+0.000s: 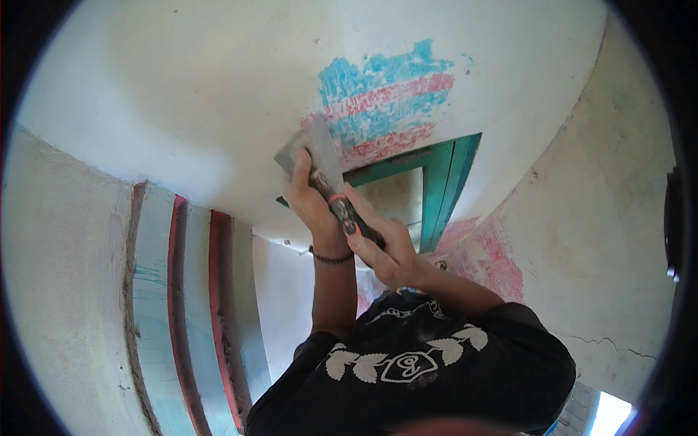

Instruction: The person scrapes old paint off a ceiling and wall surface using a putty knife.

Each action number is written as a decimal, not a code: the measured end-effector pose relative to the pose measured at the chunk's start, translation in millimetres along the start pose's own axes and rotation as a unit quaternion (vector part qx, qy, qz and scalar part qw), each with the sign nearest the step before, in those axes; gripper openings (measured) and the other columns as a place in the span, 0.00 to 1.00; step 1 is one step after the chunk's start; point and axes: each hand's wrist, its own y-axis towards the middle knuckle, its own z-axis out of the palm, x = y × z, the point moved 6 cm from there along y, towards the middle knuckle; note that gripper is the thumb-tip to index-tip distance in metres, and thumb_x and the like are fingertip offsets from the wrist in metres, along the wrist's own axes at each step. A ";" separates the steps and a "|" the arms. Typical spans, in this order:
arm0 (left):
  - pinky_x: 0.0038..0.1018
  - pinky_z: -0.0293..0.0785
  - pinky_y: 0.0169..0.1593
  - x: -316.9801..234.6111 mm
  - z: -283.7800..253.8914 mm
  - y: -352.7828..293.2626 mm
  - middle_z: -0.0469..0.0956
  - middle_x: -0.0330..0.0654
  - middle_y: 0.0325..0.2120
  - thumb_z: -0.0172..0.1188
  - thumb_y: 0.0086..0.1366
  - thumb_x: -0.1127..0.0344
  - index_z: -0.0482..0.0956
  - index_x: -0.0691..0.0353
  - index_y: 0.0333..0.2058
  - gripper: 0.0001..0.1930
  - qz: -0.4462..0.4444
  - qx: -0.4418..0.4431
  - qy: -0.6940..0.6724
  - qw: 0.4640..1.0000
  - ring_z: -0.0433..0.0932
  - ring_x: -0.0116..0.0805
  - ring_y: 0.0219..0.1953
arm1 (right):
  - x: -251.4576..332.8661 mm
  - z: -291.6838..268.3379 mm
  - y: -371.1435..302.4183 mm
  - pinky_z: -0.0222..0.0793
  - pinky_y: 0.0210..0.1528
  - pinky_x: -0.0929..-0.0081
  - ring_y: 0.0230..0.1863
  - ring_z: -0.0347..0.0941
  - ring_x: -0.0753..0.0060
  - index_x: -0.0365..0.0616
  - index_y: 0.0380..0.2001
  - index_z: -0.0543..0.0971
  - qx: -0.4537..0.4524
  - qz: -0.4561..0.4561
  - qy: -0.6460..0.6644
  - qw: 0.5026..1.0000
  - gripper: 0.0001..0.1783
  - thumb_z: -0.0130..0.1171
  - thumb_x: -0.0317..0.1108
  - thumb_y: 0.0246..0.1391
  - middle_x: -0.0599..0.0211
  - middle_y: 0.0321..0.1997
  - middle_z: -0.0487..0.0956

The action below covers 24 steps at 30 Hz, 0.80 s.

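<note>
Both my hands are on a wide-bladed scraper (331, 156) with a dark handle and a red-orange band. My left hand (314, 207), with a dark beaded bracelet at its wrist, wraps the handle near the blade, one finger stretched along the metal. Lower down, my right hand (389, 251) grips the handle's end. The blade is at the pale wall (240, 80), by the lower left of a patch of blue and pink paint (392, 91). Whether its edge touches the wall I cannot tell.
A green-framed opening (440, 189) lies just below and right of the scraper. To the left, several red-edged shelves or ledges (177, 276) stand out from the wall. On the right, another wall (603, 240) carries pink stains and a crack.
</note>
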 end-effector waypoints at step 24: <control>0.29 0.79 0.45 -15.2 28.4 6.9 0.80 0.49 0.42 0.52 0.73 0.61 0.73 0.75 0.51 0.19 0.018 0.009 -0.004 1.000 0.82 0.36 0.40 | 16.8 -8.3 5.1 0.60 0.64 0.72 0.61 0.69 0.66 0.24 0.70 0.53 0.021 0.048 0.062 0.997 0.37 0.51 0.32 0.64 0.45 0.60 0.74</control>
